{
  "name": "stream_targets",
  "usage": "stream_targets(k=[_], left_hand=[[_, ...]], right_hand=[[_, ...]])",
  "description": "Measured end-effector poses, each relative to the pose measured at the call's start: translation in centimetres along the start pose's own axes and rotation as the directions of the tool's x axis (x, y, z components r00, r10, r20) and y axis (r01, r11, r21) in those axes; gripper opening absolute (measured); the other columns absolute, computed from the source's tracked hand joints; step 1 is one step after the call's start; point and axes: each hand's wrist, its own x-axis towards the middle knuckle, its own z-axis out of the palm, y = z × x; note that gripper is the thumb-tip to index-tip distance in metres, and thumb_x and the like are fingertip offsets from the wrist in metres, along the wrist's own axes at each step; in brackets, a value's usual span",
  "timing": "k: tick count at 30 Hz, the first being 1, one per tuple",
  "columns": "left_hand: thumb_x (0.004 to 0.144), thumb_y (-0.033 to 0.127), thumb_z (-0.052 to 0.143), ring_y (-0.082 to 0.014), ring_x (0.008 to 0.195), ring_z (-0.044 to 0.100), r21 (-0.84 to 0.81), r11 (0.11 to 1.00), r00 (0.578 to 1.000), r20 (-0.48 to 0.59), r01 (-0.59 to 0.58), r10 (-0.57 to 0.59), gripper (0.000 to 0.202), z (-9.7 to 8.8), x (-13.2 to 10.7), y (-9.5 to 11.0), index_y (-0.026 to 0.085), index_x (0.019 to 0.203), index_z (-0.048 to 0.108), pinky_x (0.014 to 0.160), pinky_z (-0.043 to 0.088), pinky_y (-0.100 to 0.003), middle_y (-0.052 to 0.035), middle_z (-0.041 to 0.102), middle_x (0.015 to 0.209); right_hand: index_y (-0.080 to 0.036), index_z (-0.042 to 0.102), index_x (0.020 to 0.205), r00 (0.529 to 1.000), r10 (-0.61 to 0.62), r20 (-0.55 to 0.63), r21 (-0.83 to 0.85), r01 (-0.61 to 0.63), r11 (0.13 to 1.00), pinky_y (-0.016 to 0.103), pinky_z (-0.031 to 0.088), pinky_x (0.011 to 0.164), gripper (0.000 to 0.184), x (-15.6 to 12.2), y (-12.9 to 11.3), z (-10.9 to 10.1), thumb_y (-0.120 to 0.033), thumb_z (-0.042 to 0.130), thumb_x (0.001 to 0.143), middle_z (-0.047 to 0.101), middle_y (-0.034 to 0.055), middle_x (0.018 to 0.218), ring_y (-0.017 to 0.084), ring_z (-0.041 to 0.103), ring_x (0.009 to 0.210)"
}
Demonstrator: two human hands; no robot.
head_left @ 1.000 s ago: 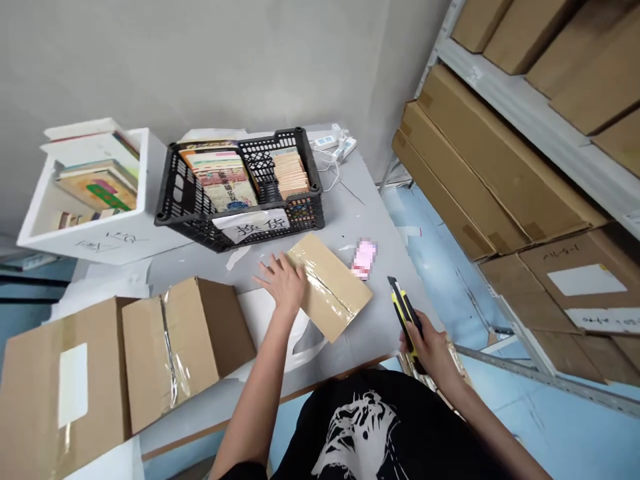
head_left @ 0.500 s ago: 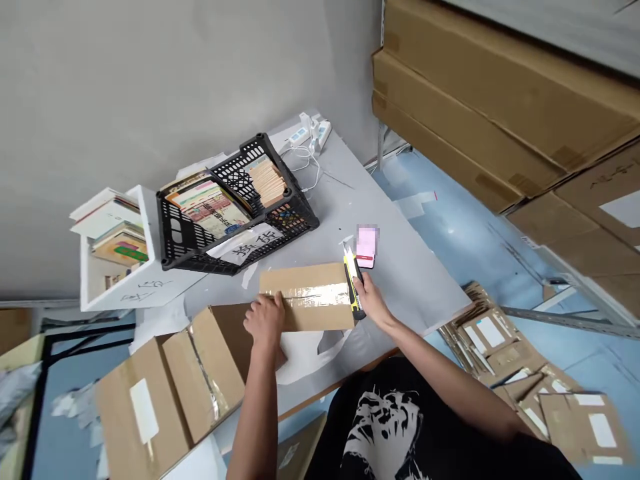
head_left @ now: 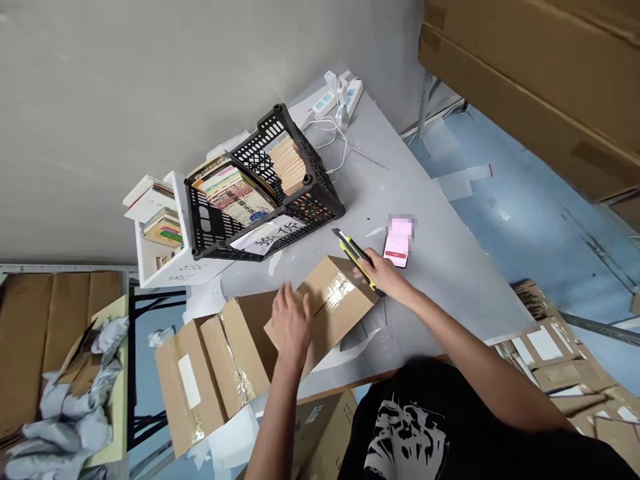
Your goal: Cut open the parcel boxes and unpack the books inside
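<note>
A taped cardboard box (head_left: 327, 283) lies at an angle on the table in front of me. My left hand (head_left: 293, 323) is at its left part with the fingers stretched out and slightly apart; whether the palm presses on the cardboard I cannot tell. My right hand (head_left: 385, 273) grips a yellow and black box cutter (head_left: 354, 251), its blade pointing up and left, over the box's right end. Shiny clear tape (head_left: 339, 288) runs along the upper face, with a dark line along the seam. Just beyond my right hand lies a phone (head_left: 398, 243) with a lit pink screen.
Closed cartons (head_left: 187, 387) stand to the left. Behind them are a black plastic crate (head_left: 320, 175) of books and a white bin (head_left: 145, 257) of books. A power strip (head_left: 350, 100) with cables sits at the table's far corner. Flattened cardboard (head_left: 560, 373) lies at the right.
The box has turned, its right end swinging away from me. My left hand has loosened and spread its fingers. The cutter has tipped to point more leftward. The whole view has shifted.
</note>
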Motion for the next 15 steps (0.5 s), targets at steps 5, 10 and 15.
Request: stream_targets(k=[5,10,15], left_hand=[[0.093,0.045,0.032,-0.0281,0.11,0.053,-0.183,0.982,0.998,0.029,-0.056,0.062,0.051,3.4,3.1,2.0,0.013,0.131,0.046,0.095,0.038,-0.044,-0.0152,0.06,0.118],[0.094,0.044,0.031,-0.0266,0.104,0.053,-0.185,0.982,0.999,0.027,-0.033,0.038,0.045,4.5,3.2,1.4,0.015,0.122,0.05,0.091,0.037,-0.042,-0.0134,0.06,0.112],[0.094,0.042,0.031,-0.0264,0.102,0.052,-0.165,0.986,0.999,0.029,-0.029,0.034,0.043,4.6,3.3,1.5,0.015,0.121,0.05,0.089,0.036,-0.04,-0.0133,0.059,0.111]], right_hand=[[-0.027,0.043,0.137,0.99,0.014,0.139,-0.017,-0.012,1.0,0.018,0.044,0.046,0.046,-3.5,2.0,-3.5,-0.027,0.042,0.091,0.066,-0.0032,0.075,0.007,0.057,0.046],[-0.026,0.045,0.139,0.974,-0.077,0.215,-0.233,0.128,0.964,0.02,0.041,0.053,0.046,-5.0,2.2,-3.8,-0.026,0.039,0.093,0.055,-0.0063,0.051,0.008,0.049,0.043],[-0.027,0.044,0.14,0.973,-0.127,0.191,-0.325,0.185,0.927,0.02,0.037,0.052,0.047,-4.6,2.1,-3.3,-0.024,0.037,0.094,0.054,-0.0055,0.052,0.008,0.044,0.043]])
